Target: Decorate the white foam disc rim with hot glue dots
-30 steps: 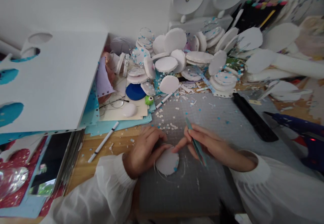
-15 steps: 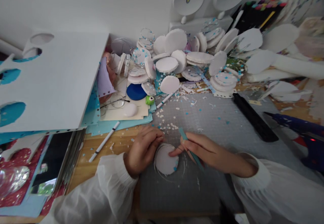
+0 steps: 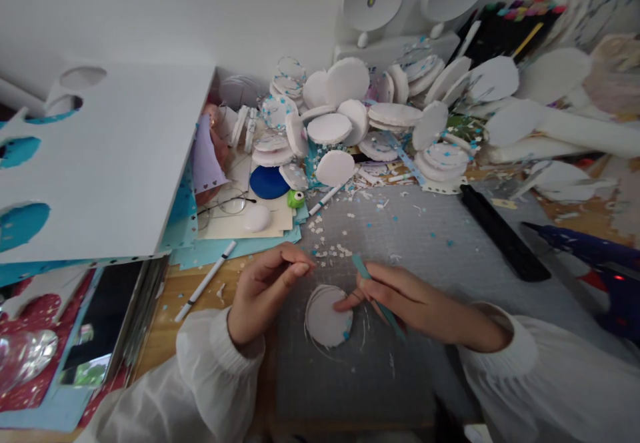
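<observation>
A small white disc [image 3: 329,315] lies on the grey cutting mat, with thin pale wire looped along its left edge and blue bits on its lower right edge. My right hand [image 3: 395,295] is closed around a slim, flat teal tool [image 3: 384,304], while one finger presses on the disc. Above and left of the disc, my left hand [image 3: 269,289] is raised in a pinch, thumb and forefinger together; whatever they hold is too small to make out. Tiny white flower-shaped pieces [image 3: 334,251] are scattered just beyond its fingertips.
White discs [image 3: 330,128] are heaped along the back. A black bar-shaped object [image 3: 503,229] and a blue glue gun [image 3: 590,243] lie on the right. At left stands a large white board [image 3: 125,156], with a white pen [image 3: 206,280] in front.
My left hand has come off the disc's left edge, moving up and to the left into a raised pinch. The right hand and disc stay almost where they were.
</observation>
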`<state>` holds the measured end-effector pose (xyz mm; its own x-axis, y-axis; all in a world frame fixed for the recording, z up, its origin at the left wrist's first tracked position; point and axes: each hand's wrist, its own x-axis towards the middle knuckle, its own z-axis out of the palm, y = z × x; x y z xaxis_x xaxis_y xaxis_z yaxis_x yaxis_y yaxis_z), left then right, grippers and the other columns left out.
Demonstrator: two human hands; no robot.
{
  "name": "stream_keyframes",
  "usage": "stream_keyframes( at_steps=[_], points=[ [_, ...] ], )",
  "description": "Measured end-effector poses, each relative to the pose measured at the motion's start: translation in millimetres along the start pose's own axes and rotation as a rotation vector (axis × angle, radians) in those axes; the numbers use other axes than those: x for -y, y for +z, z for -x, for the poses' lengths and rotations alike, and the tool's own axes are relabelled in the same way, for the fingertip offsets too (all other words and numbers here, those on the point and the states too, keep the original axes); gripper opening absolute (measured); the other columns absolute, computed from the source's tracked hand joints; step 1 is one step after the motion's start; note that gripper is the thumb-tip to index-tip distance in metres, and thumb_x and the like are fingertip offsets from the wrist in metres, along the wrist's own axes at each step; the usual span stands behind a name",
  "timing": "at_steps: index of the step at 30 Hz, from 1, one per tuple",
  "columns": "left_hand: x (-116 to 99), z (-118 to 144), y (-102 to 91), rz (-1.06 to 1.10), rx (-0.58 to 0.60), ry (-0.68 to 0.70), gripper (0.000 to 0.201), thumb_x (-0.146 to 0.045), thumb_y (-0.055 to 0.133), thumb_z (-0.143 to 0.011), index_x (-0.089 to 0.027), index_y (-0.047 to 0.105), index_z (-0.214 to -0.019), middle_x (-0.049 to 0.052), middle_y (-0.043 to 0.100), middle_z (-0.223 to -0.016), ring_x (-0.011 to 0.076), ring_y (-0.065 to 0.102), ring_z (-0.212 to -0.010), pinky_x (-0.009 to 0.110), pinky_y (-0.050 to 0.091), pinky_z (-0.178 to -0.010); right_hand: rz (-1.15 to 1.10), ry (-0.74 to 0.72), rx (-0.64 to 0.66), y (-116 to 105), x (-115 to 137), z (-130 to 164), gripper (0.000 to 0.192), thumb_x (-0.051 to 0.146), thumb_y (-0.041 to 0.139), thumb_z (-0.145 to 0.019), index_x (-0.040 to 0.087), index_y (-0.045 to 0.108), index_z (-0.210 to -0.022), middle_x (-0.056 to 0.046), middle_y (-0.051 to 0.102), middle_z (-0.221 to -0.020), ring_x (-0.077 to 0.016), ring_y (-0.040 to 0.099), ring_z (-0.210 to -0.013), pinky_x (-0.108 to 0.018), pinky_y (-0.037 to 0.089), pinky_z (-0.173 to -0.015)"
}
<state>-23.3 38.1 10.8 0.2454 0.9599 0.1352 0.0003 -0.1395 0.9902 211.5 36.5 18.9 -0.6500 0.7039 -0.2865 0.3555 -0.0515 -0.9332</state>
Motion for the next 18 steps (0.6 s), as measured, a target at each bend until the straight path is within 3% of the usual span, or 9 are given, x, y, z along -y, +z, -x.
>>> stream_keyframes(
  at_steps=[8, 18],
  points=[
    [-3.1, 0.1, 1.8, 0.080, 0.007, -0.053, 0.014, -0.026, 0.062, -0.085, -0.016, 0.063, -0.075, 0.002, 0.059, -0.068, 0.0135, 0.056, -0.069, 0.023, 0.045, -0.065, 0.019, 0.010, 0.014, -0.2, -4.5, 0.6, 0.040, 0.045, 0.030, -0.098, 0.017, 0.058, -0.089, -0.004, 0.067, -0.086, -0.0121, 0.052, -0.069, -0.027, 0.039, -0.067],
    [-5.8, -0.7, 4.1, 0.028, 0.007, -0.069, 0.025, -0.035, 0.062, -0.084, -0.015, 0.057, -0.069, 0.002, 0.054, -0.067, 0.0134, 0.050, -0.065, 0.025, 0.043, -0.061, 0.005, -0.026, -0.010, -0.2, -1.6, 1.2, 0.042, 0.046, 0.032, -0.097, 0.018, 0.061, -0.089, -0.005, 0.068, -0.084, -0.0146, 0.057, -0.073, -0.027, 0.042, -0.066]
  ],
)
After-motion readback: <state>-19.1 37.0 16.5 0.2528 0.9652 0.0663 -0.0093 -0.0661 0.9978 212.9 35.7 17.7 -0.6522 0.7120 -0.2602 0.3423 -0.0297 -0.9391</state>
